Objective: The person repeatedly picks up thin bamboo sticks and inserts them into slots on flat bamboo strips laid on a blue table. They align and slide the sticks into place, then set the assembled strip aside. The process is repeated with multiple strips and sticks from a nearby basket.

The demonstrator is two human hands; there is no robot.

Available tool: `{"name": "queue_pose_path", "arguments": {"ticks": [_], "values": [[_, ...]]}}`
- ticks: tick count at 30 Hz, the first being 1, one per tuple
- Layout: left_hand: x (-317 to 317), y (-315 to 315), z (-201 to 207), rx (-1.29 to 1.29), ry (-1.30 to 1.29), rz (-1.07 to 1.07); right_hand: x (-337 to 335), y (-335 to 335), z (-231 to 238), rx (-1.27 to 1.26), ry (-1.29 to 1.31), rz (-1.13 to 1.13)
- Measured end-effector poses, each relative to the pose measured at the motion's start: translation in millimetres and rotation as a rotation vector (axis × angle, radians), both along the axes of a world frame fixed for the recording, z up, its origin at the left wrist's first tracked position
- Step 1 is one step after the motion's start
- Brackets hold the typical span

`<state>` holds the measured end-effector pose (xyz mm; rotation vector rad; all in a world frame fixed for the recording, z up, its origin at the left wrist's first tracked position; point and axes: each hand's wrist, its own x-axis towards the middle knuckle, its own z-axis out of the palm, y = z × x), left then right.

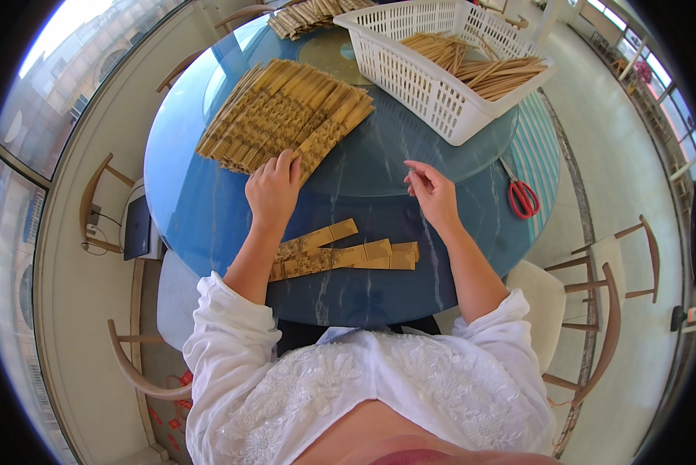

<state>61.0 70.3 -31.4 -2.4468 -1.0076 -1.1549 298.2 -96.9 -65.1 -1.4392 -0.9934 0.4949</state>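
Observation:
My left hand (274,190) is at the near edge of a fanned pile of brown printed paper sleeves (278,108), its fingers closed on the end of one sleeve (321,146) along the pile's right side. To the right, my right hand (435,194) hovers over the blue tabletop. Its fingers are half curled, with a gap between thumb and forefinger and nothing visible in them. Between my forearms, near the table's front edge, lie several loose sleeves (348,256), overlapping one another; my left forearm hides some of their left ends.
A white plastic basket (441,97) with thin wooden chopsticks (495,74) stands at the far right on the round blue table (356,302). Red-handled scissors (523,199) lie near the right edge. More bundled sleeves (309,17) sit at the back. Wooden-armed chairs (608,333) surround the table.

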Motion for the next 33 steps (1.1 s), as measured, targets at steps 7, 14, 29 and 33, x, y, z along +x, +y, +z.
{"name": "queue_pose_path", "arguments": {"ticks": [7,14,29,33], "values": [[2,5,-1,0.026,-0.066,-0.015,-4,-3,7,-0.033,-0.072,-0.006],[0,6,-6,0.085,-0.071,0.047,-2,-4,4,-0.039,-0.115,0.005],[8,11,-11,0.131,-0.037,0.071,-5,-4,7,-0.086,-0.233,-0.012],[11,8,-11,0.125,-0.052,0.094,-6,-4,6,-0.077,-0.226,-0.018]]}}
